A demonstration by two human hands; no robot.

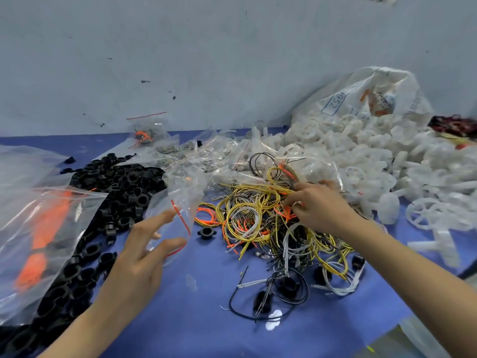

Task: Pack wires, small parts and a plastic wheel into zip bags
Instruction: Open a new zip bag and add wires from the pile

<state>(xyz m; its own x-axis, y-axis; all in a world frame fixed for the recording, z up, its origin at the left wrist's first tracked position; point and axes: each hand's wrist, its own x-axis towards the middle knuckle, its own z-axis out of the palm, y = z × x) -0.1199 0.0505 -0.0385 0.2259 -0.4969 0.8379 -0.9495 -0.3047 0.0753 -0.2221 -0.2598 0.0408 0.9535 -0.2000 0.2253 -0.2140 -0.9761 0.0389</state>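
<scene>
A tangle of yellow, white, orange and black wires [260, 220] lies in the middle of the blue table [201, 301]. My right hand [317, 205] reaches into the top of that pile, its fingers pinching orange and yellow wires. My left hand [144, 251] holds a small clear zip bag [178, 202] with a red seal strip, its mouth spread between thumb and fingers. A heap of white plastic wheels [382, 161] fills the right side. Loose black ring parts [118, 192] are heaped at the left.
A large clear bag with orange pieces [44, 228] lies at the far left. Several small filled zip bags [196, 153] sit behind the wires. A big printed white sack [366, 99] leans on the grey wall. Stray black parts and wires [278, 288] lie near the front.
</scene>
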